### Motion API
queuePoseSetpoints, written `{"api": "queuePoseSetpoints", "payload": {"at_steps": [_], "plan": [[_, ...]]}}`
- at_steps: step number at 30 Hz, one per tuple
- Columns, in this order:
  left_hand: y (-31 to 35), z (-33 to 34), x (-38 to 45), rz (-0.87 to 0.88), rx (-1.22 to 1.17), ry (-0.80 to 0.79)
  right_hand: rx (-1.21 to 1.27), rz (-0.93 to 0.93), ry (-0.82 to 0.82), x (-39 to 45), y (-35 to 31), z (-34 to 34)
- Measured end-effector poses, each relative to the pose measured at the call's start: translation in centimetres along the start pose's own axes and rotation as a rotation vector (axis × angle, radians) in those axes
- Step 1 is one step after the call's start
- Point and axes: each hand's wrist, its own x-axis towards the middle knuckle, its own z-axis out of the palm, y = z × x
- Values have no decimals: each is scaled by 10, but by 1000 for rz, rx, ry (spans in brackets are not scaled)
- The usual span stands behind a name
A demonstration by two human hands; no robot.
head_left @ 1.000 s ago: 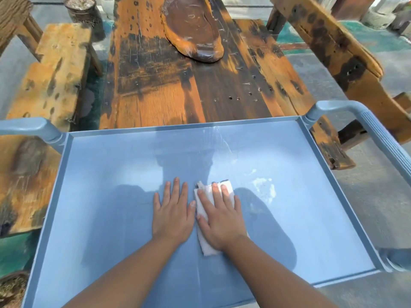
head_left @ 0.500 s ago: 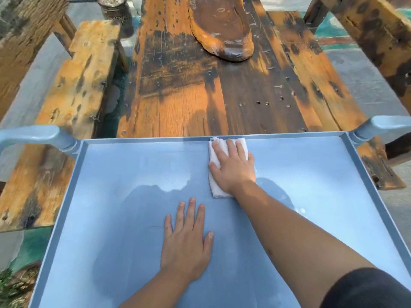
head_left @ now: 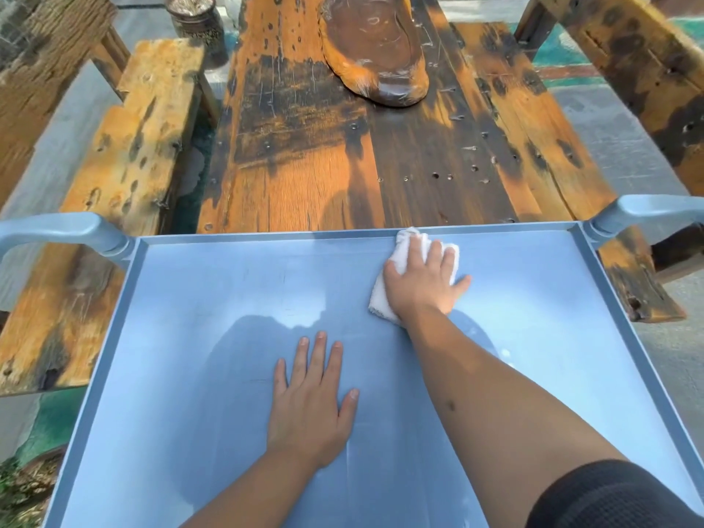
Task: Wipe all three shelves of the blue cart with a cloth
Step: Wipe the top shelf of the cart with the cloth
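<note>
The top shelf (head_left: 198,337) of the cart (head_left: 644,360) is being wiped: the cloth (head_left: 384,295) is pressed flat against the far rim, right of centre, under the spread fingers of the right hand (head_left: 424,283), while the left hand (head_left: 310,405) is laid flat and spread on the shelf nearer the body, holding nothing. By judgement, the unwiped stretches along the rim and corners are called for next, and the two lower shelves, hidden from view, remain. A wooden table (head_left: 304,165) is butted against the far edge and benches (head_left: 125,139) stand beside it, yet nothing lies on the shelf to obstruct.
</note>
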Motion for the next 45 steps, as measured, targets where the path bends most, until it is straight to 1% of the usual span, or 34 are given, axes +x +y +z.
{"api": "queuePoseSetpoints", "payload": {"at_steps": [2, 3, 5, 6, 7, 9, 11, 12, 13, 14, 16, 22, 25, 28, 32, 37, 42, 45], "plan": [[0, -1, 0, -5, -3, 10, 61, 159, 9, 3, 4, -6], [1, -2, 1, -8, -10, 11, 87, 182, -8, 5, 4, -9], [1, -2, 1, -2, -11, 0, 132, 143, -64, 4, 9, -15], [1, -1, 2, -1, -10, 3, 130, 79, -67, 4, 14, -17], [1, -1, 2, -2, -6, 7, 101, -25, -46, 5, 22, -20], [2, 0, 3, -9, 10, 4, -32, -321, 8, 13, 39, -28], [2, 0, 3, -18, 38, -5, -218, -620, -13, 25, 51, -37], [3, 0, 3, -23, 52, -7, -298, -732, -37, 30, 54, -38], [3, 0, 4, -27, 61, -5, -353, -800, -66, 35, 55, -38], [3, 0, 4, -28, 59, 3, -373, -818, -91, 37, 55, -36], [4, 0, 5, -29, 54, 9, -331, -757, -102, 39, 54, -29], [4, 1, 7, -33, 63, 32, -249, -391, -76, 26, 52, -24], [5, -1, 6, -30, 67, 40, -227, -277, -110, 16, 54, -25], [6, -1, 6, -32, 57, 56, -210, -240, -109, 1, 63, -24], [6, 0, 6, -30, 68, 69, -185, -248, -72, -33, 81, -17], [7, 1, 4, -29, 66, 77, -262, -220, -49, -80, 100, -11], [5, 2, 7, -29, 73, 85, -236, -174, -57, -124, 113, -1], [6, 5, 7, -35, 98, 61, -258, -145, -52, -156, 123, 3]]}}
